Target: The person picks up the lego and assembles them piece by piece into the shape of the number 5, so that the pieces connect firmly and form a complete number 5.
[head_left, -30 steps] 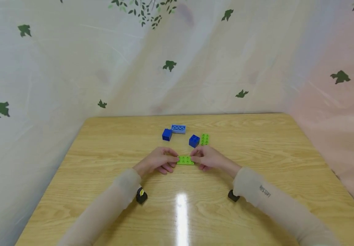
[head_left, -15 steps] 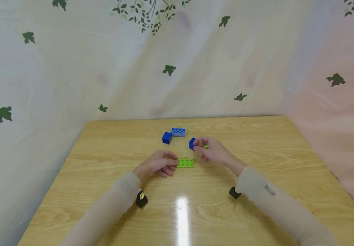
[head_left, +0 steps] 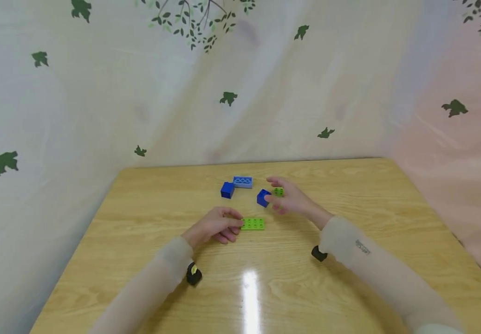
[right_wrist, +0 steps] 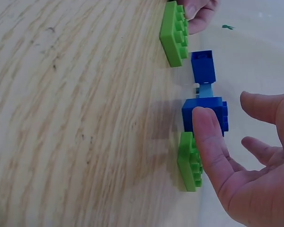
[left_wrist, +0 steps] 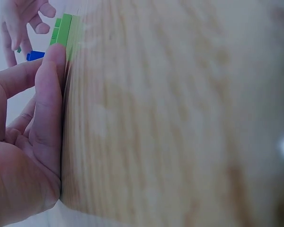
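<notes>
My left hand (head_left: pixel 215 226) pinches the left end of a flat light-green toy brick (head_left: pixel 254 224), which lies studs up on the table. My right hand (head_left: pixel 292 198) reaches over a dark blue square brick (head_left: pixel 261 198), with thumb and fingers spread apart and nothing between them. In the right wrist view the thumb (right_wrist: pixel 209 137) overlaps the near side of that blue brick (right_wrist: pixel 199 111). A second flat green brick (head_left: pixel 279 191) lies just beyond, partly hidden by the right hand. In the left wrist view the thumb (left_wrist: pixel 47 94) is at the end of the pinched green brick (left_wrist: pixel 61 30).
Another dark blue brick (head_left: pixel 227 189) stands farther back on the wooden table (head_left: pixel 161 195), beside a light blue brick (head_left: pixel 242 182) showing its hollow underside. A patterned cloth (head_left: pixel 173 116) rises behind the table's back edge.
My right hand has let go of the flat green brick and moved up and right to the dark blue brick, its fingers spreading. My left hand has kept its grip.
</notes>
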{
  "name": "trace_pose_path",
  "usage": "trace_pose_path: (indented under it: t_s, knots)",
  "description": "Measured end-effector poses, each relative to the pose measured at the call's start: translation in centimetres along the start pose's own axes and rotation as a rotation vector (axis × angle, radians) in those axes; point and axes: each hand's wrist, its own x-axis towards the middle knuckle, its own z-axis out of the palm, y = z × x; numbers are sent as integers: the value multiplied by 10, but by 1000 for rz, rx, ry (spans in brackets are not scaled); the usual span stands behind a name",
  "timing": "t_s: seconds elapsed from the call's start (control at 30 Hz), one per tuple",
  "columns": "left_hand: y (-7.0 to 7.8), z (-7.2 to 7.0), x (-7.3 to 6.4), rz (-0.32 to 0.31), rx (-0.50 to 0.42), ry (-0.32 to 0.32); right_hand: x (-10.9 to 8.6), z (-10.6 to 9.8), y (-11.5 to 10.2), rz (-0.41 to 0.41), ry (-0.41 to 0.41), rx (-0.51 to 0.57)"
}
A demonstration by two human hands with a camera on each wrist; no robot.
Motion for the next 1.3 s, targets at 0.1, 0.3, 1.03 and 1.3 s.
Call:
trace_pose_path:
  t_s: [0.1,0.3,1.03,1.3]
  knots:
    - [-3,-2,-1,-5,5,9,5,6,0,30,-12,-7]
    - [-5,-4,-3,-27,-1,15,11,12,3,66,-16,2]
    - [2,11,8,15,-6,-32,5,6,9,125,15,1]
    - [3,7,5,7,-2,-5,0,3,-5,8,-18,-31]
